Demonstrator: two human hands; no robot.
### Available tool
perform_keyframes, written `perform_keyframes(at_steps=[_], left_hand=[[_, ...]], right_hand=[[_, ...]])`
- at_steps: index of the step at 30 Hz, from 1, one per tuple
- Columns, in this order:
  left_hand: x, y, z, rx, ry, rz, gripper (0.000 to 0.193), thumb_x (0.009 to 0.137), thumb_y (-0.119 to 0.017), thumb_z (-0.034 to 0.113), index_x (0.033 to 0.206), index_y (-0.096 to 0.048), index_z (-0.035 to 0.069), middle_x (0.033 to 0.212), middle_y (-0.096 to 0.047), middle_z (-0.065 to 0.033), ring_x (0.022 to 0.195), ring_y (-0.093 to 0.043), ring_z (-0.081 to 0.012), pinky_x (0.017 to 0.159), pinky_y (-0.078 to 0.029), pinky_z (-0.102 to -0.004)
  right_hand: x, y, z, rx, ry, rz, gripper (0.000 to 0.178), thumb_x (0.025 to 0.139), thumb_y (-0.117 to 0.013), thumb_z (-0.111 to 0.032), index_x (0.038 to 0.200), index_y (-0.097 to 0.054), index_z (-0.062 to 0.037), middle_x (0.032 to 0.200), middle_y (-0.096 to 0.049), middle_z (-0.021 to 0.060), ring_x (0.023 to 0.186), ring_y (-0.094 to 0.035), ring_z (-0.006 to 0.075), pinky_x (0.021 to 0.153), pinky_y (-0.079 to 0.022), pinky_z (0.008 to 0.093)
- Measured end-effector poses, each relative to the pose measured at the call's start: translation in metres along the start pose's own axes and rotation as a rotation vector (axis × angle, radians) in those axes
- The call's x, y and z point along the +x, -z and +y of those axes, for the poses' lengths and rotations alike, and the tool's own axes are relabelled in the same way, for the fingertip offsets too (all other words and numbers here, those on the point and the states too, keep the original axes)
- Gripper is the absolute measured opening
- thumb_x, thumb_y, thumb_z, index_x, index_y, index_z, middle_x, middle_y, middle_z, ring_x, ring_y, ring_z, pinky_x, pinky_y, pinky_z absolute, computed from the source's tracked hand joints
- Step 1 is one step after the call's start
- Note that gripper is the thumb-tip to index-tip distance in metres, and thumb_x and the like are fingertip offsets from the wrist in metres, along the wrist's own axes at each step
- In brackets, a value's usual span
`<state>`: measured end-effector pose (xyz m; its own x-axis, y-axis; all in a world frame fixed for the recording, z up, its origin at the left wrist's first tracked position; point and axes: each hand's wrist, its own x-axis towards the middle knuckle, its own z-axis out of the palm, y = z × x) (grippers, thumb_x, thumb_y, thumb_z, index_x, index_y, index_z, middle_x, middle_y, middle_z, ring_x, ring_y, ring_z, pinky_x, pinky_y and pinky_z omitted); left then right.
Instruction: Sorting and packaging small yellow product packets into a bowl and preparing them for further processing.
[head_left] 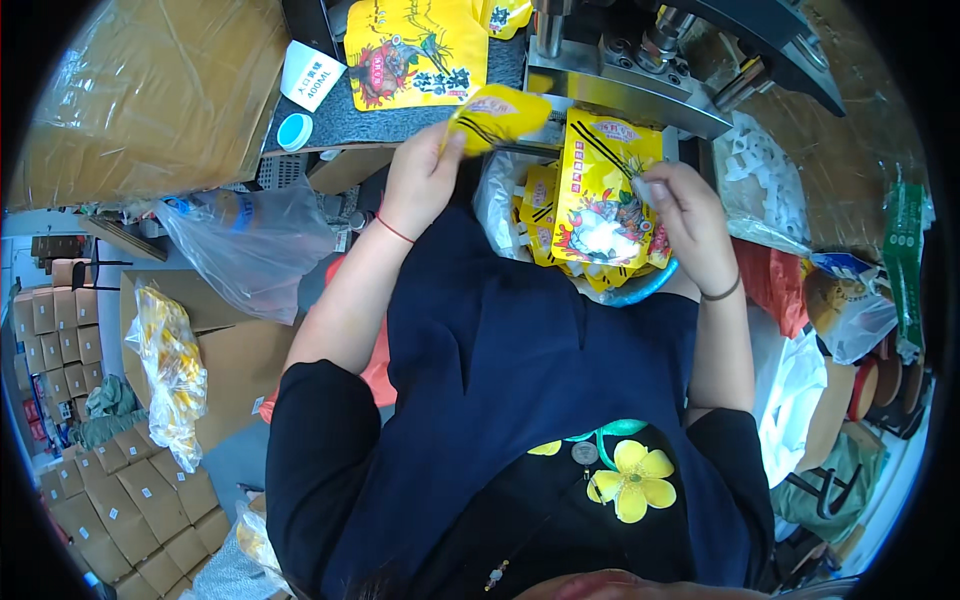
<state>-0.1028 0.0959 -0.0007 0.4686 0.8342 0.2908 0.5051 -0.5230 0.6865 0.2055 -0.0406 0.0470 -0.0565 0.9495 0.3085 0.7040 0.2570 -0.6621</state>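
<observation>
My left hand is closed on the edge of a yellow pouch, held up over the bench edge and slightly smeared by motion. My right hand pinches the right side of another yellow printed pouch, which faces up with a picture of food on it. Beneath that pouch, a lined container with a blue rim sits by my lap and holds several more yellow pouches. Just beyond both hands stands a metal press-like machine.
Larger yellow pouches lie on the grey bench, with a white label card and a light-blue round lid nearby. A taped carton fills the far left. Right of the machine is a bag of white plastic parts.
</observation>
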Motion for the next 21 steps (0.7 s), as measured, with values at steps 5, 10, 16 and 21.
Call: perform_keyframes(at_steps=[5,10,16,21], left_hand=[[-0.010,-0.029,0.035,-0.381,0.071,-0.230,0.023,0.083,-0.065,0.003,0.106,-0.069,-0.001,0.092,-0.071,-0.0140,0.080,-0.071,-0.0171,0.071,-0.054,-0.0287],[-0.022,-0.061,0.061,-0.658,0.178,-0.369,0.024,0.098,-0.060,0.018,0.108,-0.064,-0.003,0.093,-0.072,-0.0063,0.072,-0.067,-0.0114,0.068,-0.055,-0.0278],[-0.023,-0.077,0.083,-0.721,0.259,-0.513,0.026,0.098,-0.063,0.023,0.109,-0.065,-0.001,0.089,-0.069,-0.0040,0.079,-0.065,-0.0083,0.073,-0.054,-0.0252],[-0.029,-0.082,0.096,-0.977,0.298,-0.616,0.028,0.099,-0.061,0.023,0.116,-0.066,0.001,0.104,-0.072,-0.0078,0.095,-0.066,-0.0128,0.087,-0.052,-0.0282]], right_hand=[[0.024,-0.008,-0.030,0.204,0.025,0.089,0.016,0.092,-0.064,-0.009,0.105,-0.064,0.0012,0.093,-0.065,0.0091,0.084,-0.062,0.0189,0.078,-0.048,0.0290],[0.040,-0.006,-0.028,0.012,0.120,0.150,0.017,0.090,-0.067,-0.006,0.107,-0.068,-0.0010,0.096,-0.067,0.0042,0.088,-0.060,0.0113,0.081,-0.049,0.0249],[0.014,0.020,-0.016,0.250,-0.074,0.199,0.018,0.093,-0.065,-0.008,0.109,-0.066,0.0000,0.098,-0.066,0.0026,0.087,-0.060,0.0094,0.078,-0.049,0.0238],[0.011,0.028,-0.015,-0.142,0.126,0.064,0.013,0.095,-0.060,-0.010,0.101,-0.063,0.0010,0.095,-0.066,0.0127,0.085,-0.062,0.0237,0.077,-0.049,0.0329]])
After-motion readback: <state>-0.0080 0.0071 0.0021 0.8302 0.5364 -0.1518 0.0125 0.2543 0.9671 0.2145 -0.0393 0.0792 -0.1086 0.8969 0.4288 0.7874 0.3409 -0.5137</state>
